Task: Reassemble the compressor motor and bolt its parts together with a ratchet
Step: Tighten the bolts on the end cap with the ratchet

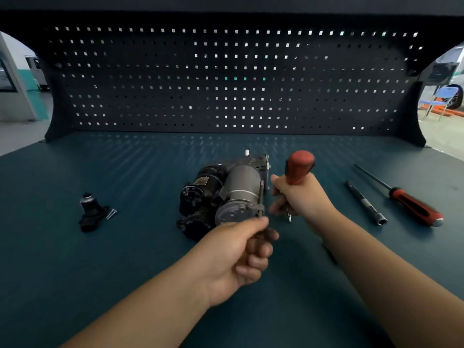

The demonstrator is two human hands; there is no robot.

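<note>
1. The compressor motor (226,194) lies at the middle of the counter (125,259), just beyond your hands. It is a grey cylinder (244,182) set against a grimy black motor housing (198,197) on its left. A white stub (246,152) stands up at the far end.
2. A long bolt (261,194) runs along the cylinder's right side. Your left grip (238,249) is clenched at the near-right corner, with thumb and forefinger pinching the bolt's near end. Your fingertips hide the bolt's head.
3. Your right grip (298,197) is wrapped round a red-handled tool (300,167), held upright just right of the compressor. The red handle sticks out above your fist and a small metal tip shows below it.
4. Well apart on the left sits a black fitting (91,214), with two screws (111,214) just beside it. On the right lie a socket extension bar (365,203) and a screwdriver (411,204) with a red-and-black handle, near each other but not touching. A dark pegboard (226,79) closes off the back.
5. Your left grip covers the compressor's near-right corner, and your right grip with its tool crowds the right flank.
6. The compressor's long axis runs away from you, with the far end leaning slightly right. Its round end cap (231,214) faces you.
</note>
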